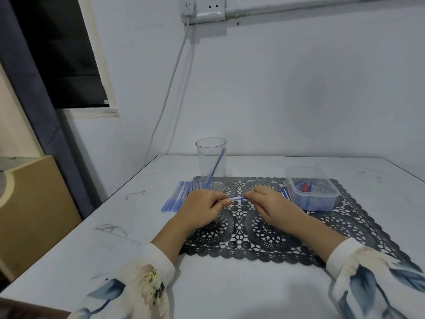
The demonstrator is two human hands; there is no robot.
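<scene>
Ends of a blue pen are pinched by the left hand and the right hand, just above the middle of the black lace placemat. A clear cup is stood at the placemat's far edge.

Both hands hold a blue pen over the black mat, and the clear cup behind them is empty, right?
Not empty: the head view shows one leaning pen inside the clear cup. The rest stands: the left hand and the right hand grip the held pen over the black mat.
</scene>
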